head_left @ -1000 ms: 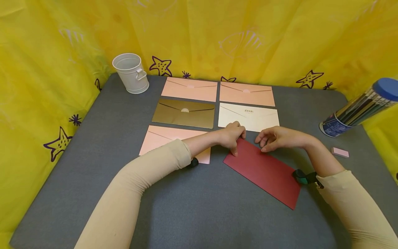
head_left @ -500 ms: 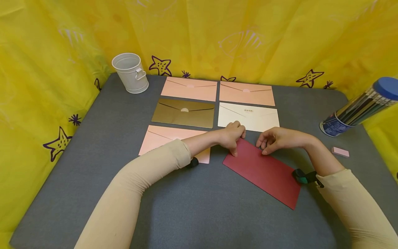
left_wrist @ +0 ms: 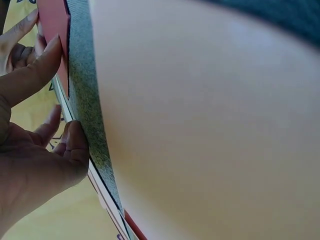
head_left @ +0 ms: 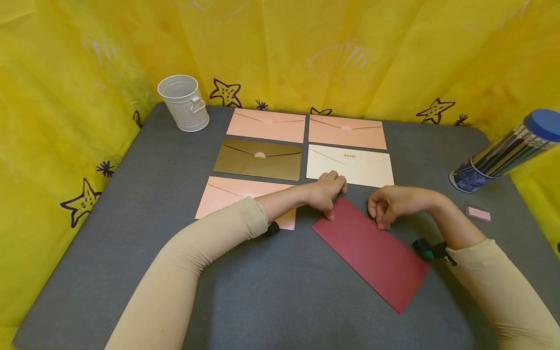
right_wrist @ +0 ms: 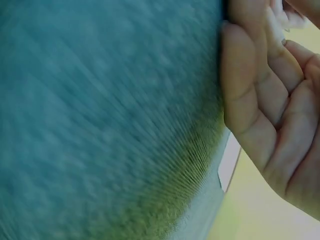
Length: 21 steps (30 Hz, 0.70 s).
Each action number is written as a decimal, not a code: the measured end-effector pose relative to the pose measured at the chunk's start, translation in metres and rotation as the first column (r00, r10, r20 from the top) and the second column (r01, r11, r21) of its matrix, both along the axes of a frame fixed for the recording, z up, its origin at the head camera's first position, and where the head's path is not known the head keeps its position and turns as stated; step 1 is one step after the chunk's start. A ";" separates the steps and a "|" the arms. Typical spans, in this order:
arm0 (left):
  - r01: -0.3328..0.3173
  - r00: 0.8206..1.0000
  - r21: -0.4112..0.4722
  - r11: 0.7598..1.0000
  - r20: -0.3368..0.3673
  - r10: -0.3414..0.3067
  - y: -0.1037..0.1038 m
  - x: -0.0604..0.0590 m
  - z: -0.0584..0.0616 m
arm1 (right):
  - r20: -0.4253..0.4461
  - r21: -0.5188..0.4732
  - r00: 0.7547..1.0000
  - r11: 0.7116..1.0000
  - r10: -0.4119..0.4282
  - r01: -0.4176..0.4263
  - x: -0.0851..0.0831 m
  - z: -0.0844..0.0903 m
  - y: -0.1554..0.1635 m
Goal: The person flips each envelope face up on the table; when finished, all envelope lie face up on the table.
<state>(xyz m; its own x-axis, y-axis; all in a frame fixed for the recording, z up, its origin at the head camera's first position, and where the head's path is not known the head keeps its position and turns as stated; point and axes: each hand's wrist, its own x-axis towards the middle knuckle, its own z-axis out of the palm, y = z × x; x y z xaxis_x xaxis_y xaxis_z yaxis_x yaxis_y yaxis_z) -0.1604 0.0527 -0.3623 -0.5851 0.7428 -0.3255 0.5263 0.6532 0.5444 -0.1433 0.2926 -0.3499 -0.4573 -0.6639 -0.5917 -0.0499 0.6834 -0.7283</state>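
A plain dark red envelope [head_left: 367, 248] lies slantwise on the grey table, its near right corner toward me. At its upper left end, my left hand [head_left: 325, 192] grips the corner, thumb on the face and fingers beyond the far edge. The left wrist view shows that thumb [left_wrist: 47, 60] against the red envelope. On the long far edge, my right hand [head_left: 395, 204] holds the envelope between thumb and curled fingers; their exact contact is partly hidden. Curled right fingers [right_wrist: 250, 85] rest low by the table surface in the right wrist view.
Two pink envelopes [head_left: 266, 127] [head_left: 347, 133], a gold one [head_left: 258, 165] and a cream one [head_left: 350, 170] lie in rows. Another pink envelope [head_left: 227, 194] is partly under the left forearm. A metal bucket [head_left: 183, 107], a pencil tub [head_left: 503, 150] and an eraser [head_left: 478, 214] stand around.
The red envelope has turned clockwise, its right end swinging toward me. My right hand has shifted slightly right and nearer with the edge. My left hand stays almost in place.
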 end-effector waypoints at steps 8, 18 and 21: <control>0.034 0.999 0.001 0.999 0.019 -0.034 -0.003 -0.003 0.004 | -0.005 -0.072 1.000 0.997 0.019 -0.019 0.001 0.000 0.000; -0.092 0.982 0.142 0.986 0.176 0.066 -0.008 -0.015 0.014 | -0.010 -0.127 1.000 0.992 0.003 -0.005 -0.002 0.010 0.001; -0.205 0.939 0.177 0.963 0.313 0.142 -0.012 -0.018 0.017 | -0.020 -0.116 1.000 0.993 -0.006 0.003 -0.005 0.014 0.002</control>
<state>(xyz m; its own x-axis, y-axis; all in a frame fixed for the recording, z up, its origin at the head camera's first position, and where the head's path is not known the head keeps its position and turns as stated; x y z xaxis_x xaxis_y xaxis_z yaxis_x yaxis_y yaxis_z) -0.1780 0.0408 -0.3449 -0.6115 0.7069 -0.3556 0.2100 0.5782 0.7884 -0.1478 0.2942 -0.3359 -0.4716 -0.7254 -0.5015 -0.0627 0.5948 -0.8014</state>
